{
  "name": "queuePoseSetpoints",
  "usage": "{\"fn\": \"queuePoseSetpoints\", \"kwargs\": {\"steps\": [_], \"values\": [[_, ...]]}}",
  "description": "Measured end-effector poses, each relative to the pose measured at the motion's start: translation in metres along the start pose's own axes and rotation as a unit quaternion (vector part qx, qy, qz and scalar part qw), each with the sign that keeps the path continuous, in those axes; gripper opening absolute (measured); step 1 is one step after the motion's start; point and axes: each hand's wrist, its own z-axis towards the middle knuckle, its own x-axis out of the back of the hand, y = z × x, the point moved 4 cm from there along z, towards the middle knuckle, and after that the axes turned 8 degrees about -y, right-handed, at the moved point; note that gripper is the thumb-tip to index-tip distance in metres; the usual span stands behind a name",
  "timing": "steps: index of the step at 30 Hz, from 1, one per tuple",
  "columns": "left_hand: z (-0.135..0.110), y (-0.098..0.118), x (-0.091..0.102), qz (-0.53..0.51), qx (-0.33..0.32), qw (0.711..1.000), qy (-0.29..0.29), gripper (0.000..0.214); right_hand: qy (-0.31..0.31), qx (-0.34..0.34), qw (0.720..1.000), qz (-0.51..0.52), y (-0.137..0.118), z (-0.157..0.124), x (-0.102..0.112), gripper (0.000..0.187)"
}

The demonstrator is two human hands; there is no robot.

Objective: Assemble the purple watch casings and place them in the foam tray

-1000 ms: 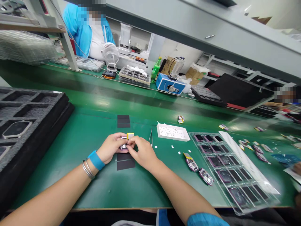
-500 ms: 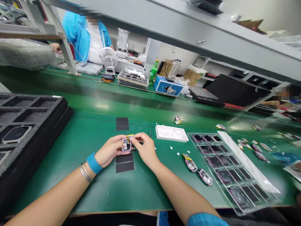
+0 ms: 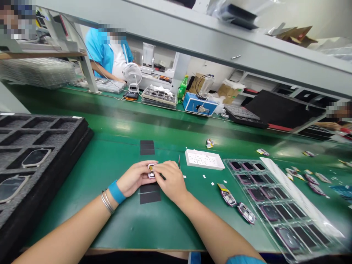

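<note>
Since the earlier frame, our right hand has slid over the small module and hides most of its yellow tab. Both our hands pinch it at the fingertips, with our left hand clamped on its left side, just above a black strip on the green bench. A clear tray lies to the right and a black foam tray to the left. A co-worker sits across the belt.
</note>
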Motion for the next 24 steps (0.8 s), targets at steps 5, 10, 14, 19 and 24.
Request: {"fn": "queuePoseSetpoints", "kwargs": {"steps": [5, 10, 14, 19, 24], "values": [[-0.002, 0.001, 0.001, -0.067, 0.001, 0.998, -0.014, 0.026, -0.066, 0.062, 0.993, -0.082, -0.003, 0.000, -0.001, 0.016], [-0.001, 0.004, 0.001, -0.013, -0.035, 0.999, -0.038, 0.037, -0.040, -0.049, 0.997, 0.044, 0.013, -0.002, 0.001, 0.011], [0.002, 0.004, 0.003, 0.047, -0.064, 0.996, -0.050, 0.049, -0.090, -0.197, 0.923, 0.317, 0.031, -0.007, -0.015, 0.045], [0.004, 0.003, -0.003, 0.060, -0.098, 0.992, -0.060, 0.049, -0.124, -0.273, 0.833, 0.464, 0.030, -0.011, -0.027, 0.056], [-0.014, 0.017, -0.001, 0.052, -0.132, 0.990, -0.026, 0.058, -0.122, -0.298, 0.835, 0.447, 0.032, -0.012, -0.024, 0.073]]}}
